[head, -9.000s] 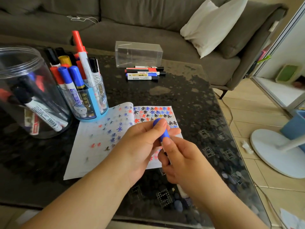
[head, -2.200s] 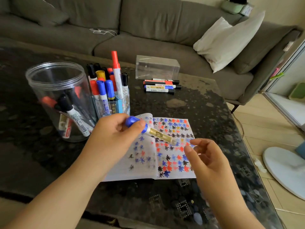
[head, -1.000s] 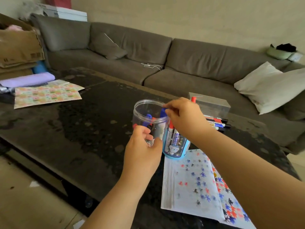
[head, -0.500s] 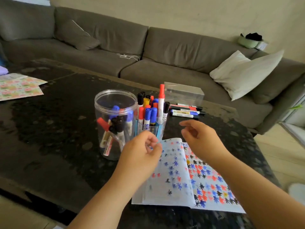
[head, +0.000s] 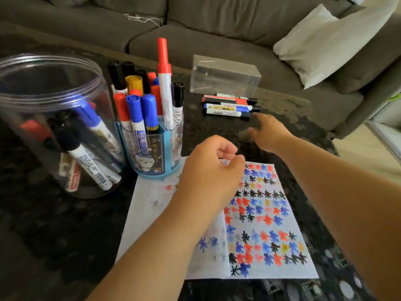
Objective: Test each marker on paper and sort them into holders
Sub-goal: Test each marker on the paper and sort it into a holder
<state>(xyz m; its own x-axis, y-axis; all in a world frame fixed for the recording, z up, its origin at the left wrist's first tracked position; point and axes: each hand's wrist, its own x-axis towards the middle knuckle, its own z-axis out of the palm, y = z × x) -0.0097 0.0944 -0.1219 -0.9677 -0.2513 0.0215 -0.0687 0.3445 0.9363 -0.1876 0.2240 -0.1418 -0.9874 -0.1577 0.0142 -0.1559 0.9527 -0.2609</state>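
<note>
Right hand (head: 268,132) moved toward capped markers (head: 227,105) lying side by side.

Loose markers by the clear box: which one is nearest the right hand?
The frontmost loose marker, white barrel with a barcode label and dark cap. It lies closest to the right hand; the others lie behind it, toward the clear box.

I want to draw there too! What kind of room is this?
Most likely a living room at home. A big grey sofa with a pale cushion stands behind a low dark table, where markers and paper covered in coloured stars lie.
</note>
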